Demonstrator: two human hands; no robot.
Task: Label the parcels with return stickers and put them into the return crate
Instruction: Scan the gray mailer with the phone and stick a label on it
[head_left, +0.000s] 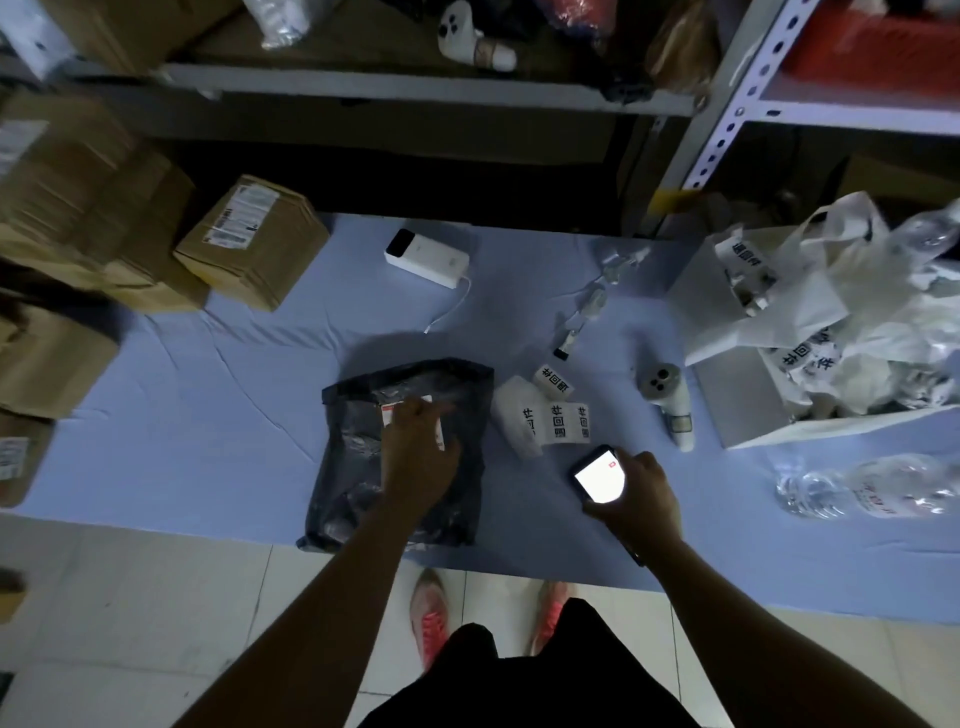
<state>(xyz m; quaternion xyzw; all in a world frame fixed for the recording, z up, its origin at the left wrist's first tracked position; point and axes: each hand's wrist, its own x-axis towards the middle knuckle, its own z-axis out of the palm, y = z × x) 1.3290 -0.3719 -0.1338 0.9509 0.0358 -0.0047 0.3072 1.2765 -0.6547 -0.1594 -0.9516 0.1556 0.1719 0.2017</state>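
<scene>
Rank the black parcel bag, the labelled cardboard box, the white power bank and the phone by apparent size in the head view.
1. black parcel bag
2. labelled cardboard box, farther from the camera
3. white power bank and phone: near alike; the right hand hides part of the phone

The black parcel bag (358, 441) is crinkled, glossy plastic on matt, creased blue cloth (234, 389). Boxes (249, 244) at the cloth's left edge are dull brown cardboard; the sticker roll (540, 415) is white paper, the phone (597, 480) glossy-faced.
</scene>
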